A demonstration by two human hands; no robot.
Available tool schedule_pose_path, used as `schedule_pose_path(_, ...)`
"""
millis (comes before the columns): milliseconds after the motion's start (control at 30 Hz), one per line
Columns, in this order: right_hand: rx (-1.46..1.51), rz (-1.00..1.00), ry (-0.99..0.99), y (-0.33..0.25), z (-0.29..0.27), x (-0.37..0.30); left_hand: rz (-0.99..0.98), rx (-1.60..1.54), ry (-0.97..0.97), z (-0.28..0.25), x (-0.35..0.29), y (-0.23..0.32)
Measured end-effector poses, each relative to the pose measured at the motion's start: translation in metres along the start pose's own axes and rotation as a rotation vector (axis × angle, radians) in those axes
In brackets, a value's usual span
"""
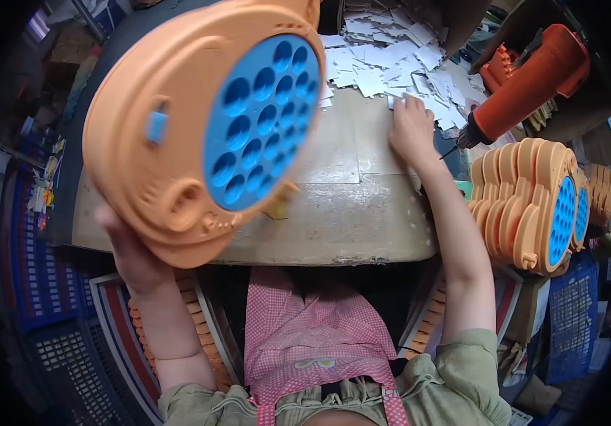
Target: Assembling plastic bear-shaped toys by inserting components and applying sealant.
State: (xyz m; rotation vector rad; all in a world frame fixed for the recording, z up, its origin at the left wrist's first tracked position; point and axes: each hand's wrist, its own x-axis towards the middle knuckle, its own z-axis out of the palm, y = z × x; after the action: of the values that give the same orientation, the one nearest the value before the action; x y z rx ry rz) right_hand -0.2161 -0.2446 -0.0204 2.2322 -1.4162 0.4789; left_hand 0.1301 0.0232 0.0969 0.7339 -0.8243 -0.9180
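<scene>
Orange toy shell [177,135] raised in left hand [131,248] grip; right hand [410,128] flat, open on paper slips [383,57].

Matt plastic toy [199,128] — worn wooden table [348,206]

Single head-worn fisheye view, looking steeply down, close over the wooden worktable [348,213]; edges curve toward the rim.
</scene>
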Motion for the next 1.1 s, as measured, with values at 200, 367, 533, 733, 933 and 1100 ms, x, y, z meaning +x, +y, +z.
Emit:
schedule_pose_path(200,-0.039,-0.053,0.202,0.006,0.003,0.035,0.365,1.209,-0.671,0.053,0.015,0.001)
schedule_pose_path(367,0.475,0.183,0.188,-0.008,-0.011,0.027,0.331,1.327,-1.02,0.058,-0.006,-0.058)
schedule_pose_path(533,1.385,0.446,0.121,-0.031,-0.08,0.007,0.347,1.152,-1.022,0.059,-0.019,-0.1)
schedule_pose_path(733,1.466,0.44,-0.072,-0.047,-0.132,-0.072,0.536,1.318,-0.542,0.002,0.014,-0.084)
schedule_pose_path(933,1.551,0.309,-0.545,-0.071,-0.171,-0.11,0.196,2.086,0.086,-0.125,0.09,-0.048)
schedule_pose_path(1100,1.333,0.091,-0.575,-0.079,-0.166,-0.106,0.084,2.1,-0.047,-0.136,0.101,-0.051)
